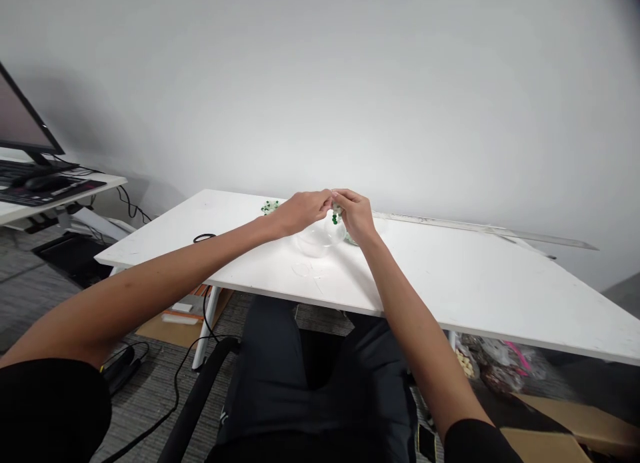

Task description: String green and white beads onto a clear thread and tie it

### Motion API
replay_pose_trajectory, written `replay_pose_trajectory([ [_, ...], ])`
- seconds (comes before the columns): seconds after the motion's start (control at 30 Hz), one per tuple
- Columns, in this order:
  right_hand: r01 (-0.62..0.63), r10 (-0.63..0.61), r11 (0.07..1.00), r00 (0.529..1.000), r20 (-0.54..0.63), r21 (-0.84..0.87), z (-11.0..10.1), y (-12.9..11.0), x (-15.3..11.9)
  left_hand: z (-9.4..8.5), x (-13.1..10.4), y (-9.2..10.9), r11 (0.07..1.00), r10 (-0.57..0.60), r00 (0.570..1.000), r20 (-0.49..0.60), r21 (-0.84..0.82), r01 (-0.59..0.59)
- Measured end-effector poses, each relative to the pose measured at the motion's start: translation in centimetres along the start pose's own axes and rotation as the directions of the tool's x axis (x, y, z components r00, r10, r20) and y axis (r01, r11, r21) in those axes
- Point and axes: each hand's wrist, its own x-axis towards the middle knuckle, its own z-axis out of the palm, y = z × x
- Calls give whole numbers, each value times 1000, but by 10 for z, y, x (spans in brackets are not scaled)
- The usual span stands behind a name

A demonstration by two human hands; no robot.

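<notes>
My left hand [306, 211] and my right hand [358, 213] meet above the white table [440, 270], their fingertips pinched together. A short string of green and white beads [335, 217] hangs just below the right fingers, which are closed on it. The left fingers are closed at the same spot; what they pinch is too small to make out. Below the hands stands a clear, round container [313, 242], partly covered by them. Behind my left wrist lies a cluster of green and white beads [271, 206]. Some thin clear thread [310, 271] lies near the table's front edge.
A black ring-shaped band [204, 237] lies on the table's left side. A long flat strip [490, 230] runs along the back right by the wall. At far left, another desk holds a monitor [25, 116] and a mouse [47, 182]. Bags and cardboard sit underneath.
</notes>
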Motion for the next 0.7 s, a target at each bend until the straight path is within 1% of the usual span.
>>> replay_pose_trajectory([
  [0.07, 78, -78, 985, 997, 5, -157, 1, -2, -2, -10, 2, -1, 999, 17, 998, -56, -26, -18],
  [0.13, 138, -131, 956, 990, 42, -260, 3, -5, -4, -20, 6, -6, 999, 21, 994, -107, -40, -25],
  [0.23, 154, -139, 933, 988, 69, -326, 7, -12, -8, -29, 12, -15, 999, 8, 990, -142, -50, -15],
  [0.3, 128, -111, 931, 991, 71, -342, 9, -14, -9, -29, 13, -18, 993, -18, 992, -126, -114, 3],
  [0.4, 67, -48, 954, 996, 69, -293, 8, -12, -9, -22, 11, -21, 948, -84, 993, -78, -314, 56],
  [0.53, -14, 24, 992, 997, 79, -129, 5, -6, -6, -7, 7, -29, 800, -200, 979, -44, -584, 137],
  [0.6, -44, 48, 998, 995, 92, -49, 5, -5, -5, -1, 6, -33, 726, -237, 972, -8, -666, 171],
  [0.7, -87, 79, 995, 988, 132, 57, 6, -9, -6, 4, 5, -35, 655, -227, 973, 43, -733, 185],
])
